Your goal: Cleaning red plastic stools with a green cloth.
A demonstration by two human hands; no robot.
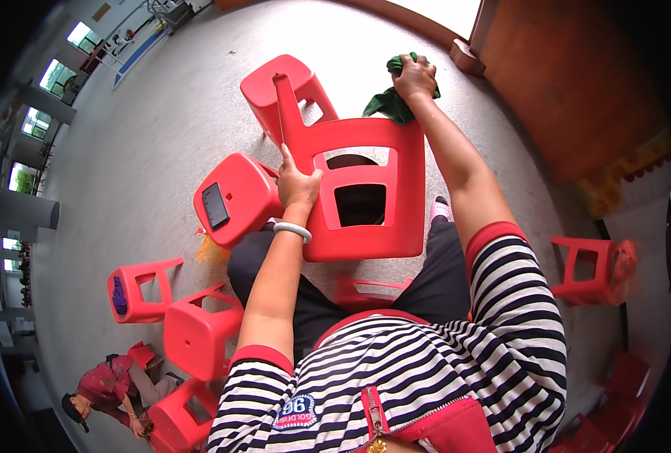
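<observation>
A red plastic stool lies tipped on its side before me, between my knees, its cut-out side panel facing up. My left hand grips one of its legs at the left, fingers wrapped around the edge. Up at the far right, my right hand is closed around a bunched dark green cloth. Part of the cloth hangs down near the stool's upper right corner; whether it touches the stool I cannot tell.
Beside the held stool stand a red stool and another with a phone on it. More red stools stand lower left, one bearing a purple cloth. A person bends there. At right is a stool with an orange mesh bag.
</observation>
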